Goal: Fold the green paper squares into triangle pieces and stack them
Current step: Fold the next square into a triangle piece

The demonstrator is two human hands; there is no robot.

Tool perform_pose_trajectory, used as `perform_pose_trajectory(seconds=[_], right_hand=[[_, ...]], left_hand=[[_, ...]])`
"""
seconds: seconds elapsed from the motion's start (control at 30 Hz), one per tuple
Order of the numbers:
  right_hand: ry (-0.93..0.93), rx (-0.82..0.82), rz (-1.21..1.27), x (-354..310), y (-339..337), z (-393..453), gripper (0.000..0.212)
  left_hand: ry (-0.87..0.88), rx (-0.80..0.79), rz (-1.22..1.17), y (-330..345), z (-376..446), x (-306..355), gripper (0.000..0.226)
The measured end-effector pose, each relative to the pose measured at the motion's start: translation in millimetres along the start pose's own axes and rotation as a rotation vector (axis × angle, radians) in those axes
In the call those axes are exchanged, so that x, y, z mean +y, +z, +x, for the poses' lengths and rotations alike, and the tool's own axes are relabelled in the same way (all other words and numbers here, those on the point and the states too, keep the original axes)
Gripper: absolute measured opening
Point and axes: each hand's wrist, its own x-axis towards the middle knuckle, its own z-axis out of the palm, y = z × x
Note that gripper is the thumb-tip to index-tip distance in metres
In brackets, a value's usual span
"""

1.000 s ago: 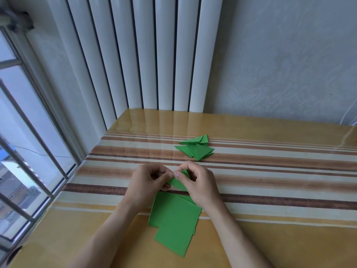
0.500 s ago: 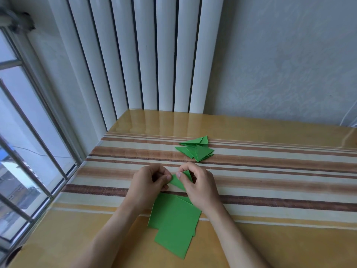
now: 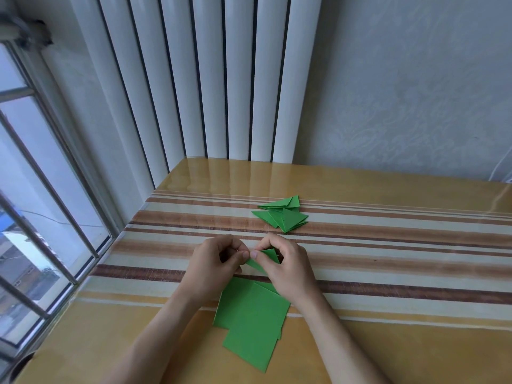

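Observation:
A small folded green paper piece (image 3: 268, 257) is held just above the striped table between both hands. My left hand (image 3: 214, 261) pinches its left end with thumb and fingers curled. My right hand (image 3: 282, 264) pinches it from the right, fingers curled over the top. A loose pile of flat green paper squares (image 3: 250, 317) lies on the table below my hands, partly under my right wrist. Farther back sits a pile of folded green triangle pieces (image 3: 282, 214).
The table (image 3: 388, 273) has a glossy striped cover and reaches to a white ribbed radiator (image 3: 210, 79) and the wall behind. A barred window (image 3: 41, 217) runs along the table's left edge.
Both hands stay at the same spot; the fingers have shifted slightly on the small green piece. The piles have not moved.

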Motion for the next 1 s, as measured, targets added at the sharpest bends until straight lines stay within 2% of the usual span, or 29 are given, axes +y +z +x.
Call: perform_pose_trajectory(seconds=[0.33, 0.5, 0.77, 0.93, 1.0], right_hand=[[0.104, 0.073, 0.05, 0.1, -0.2, 0.0, 0.014], [0.19, 0.133, 0.197, 4.4, -3.1, 3.6, 0.019], [0.199, 0.124, 0.228, 3.6, -1.3, 4.6, 0.015], [0.22, -0.048, 0.262, -1.2, -4.7, 2.2, 0.011], [0.234, 0.005, 0.279, -0.7, -5.6, 2.9, 0.009]], left_hand=[[-0.006, 0.027, -0.018, -0.3, 2.0, -0.5, 0.011], [-0.025, 0.032, -0.05, -0.5, 2.2, -3.4, 0.011], [-0.076, 0.048, -0.125, 2.1, 2.9, -5.5, 0.012], [-0.127, 0.115, -0.298, -1.5, 3.3, -7.8, 0.007], [-0.142, 0.084, -0.329, -0.6, 2.7, -6.1, 0.006]])
